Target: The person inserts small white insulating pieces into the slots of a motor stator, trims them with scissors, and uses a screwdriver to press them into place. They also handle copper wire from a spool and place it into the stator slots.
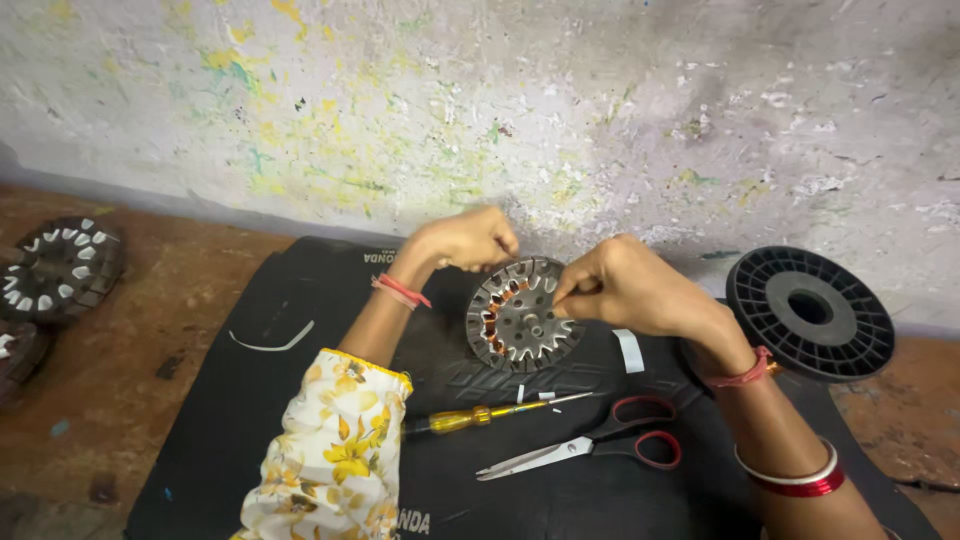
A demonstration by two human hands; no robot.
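Both hands meet over a round metal stator core (522, 318) standing on edge in the middle of a black rubber mat (250, 400). The left hand (468, 238) is curled over the core's far upper rim, fingers closed on it, which seems to hold the piece tilted toward the wearer and steady. The right hand (625, 285) pinches at the core's upper right edge, thumb and fingertips drawn tight together; whatever sits between them is too small to make out, though coppery winding shows in the slots on the core's left side.

Tools lie just near of the core, within easy reach: a yellow-handled screwdriver (480, 415) pointing right, and red-handled scissors (590, 447) with blades pointing left. A white paper strip (629, 350) lies on the mat just under the right hand, and a curved white strip (272, 342) lies well apart to the left. A black plastic spool (810, 312) rests at the right, beside the right wrist. More stator cores (60, 268) sit at the far left on the brown floor (120, 370), against a paint-speckled wall (600, 100).
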